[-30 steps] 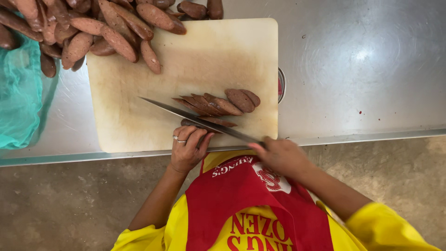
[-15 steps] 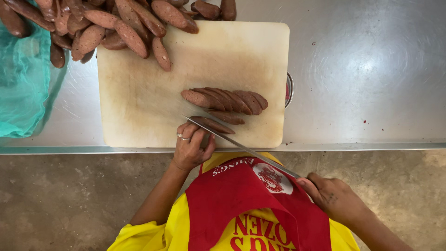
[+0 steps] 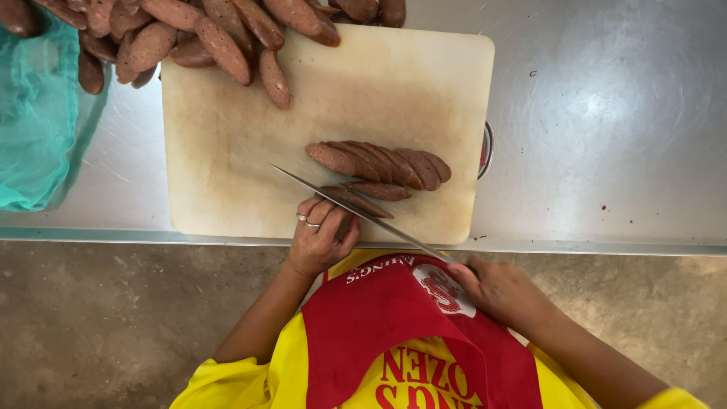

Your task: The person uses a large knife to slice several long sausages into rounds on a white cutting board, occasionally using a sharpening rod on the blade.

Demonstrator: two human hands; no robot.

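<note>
Cutting board (image 3: pixel 227 151): pale, rounded corners, flat on steel tabletop (image 3: pixel 606 113), near front edge.
Sausage slices (image 3: pixel 379 163): brown, fanned in overlapping row at board's centre-right.
Sausage piece (image 3: pixel 356 201): just below the row; left hand (image 3: pixel 322 238), ringed, fingers (image 3: pixel 322 212) pressed together on its near end.
Knife (image 3: pixel 356 212): long blade laid diagonally on the piece; right hand (image 3: pixel 500 291) closed round the handle, off the tabletop.
Whole sausages (image 3: pixel 204 30): heaped at board's far-left corner.
Green mesh bag (image 3: pixel 34 113): far left.
Apron (image 3: pixel 394 326): red, yellow lettering, round badge.
</note>
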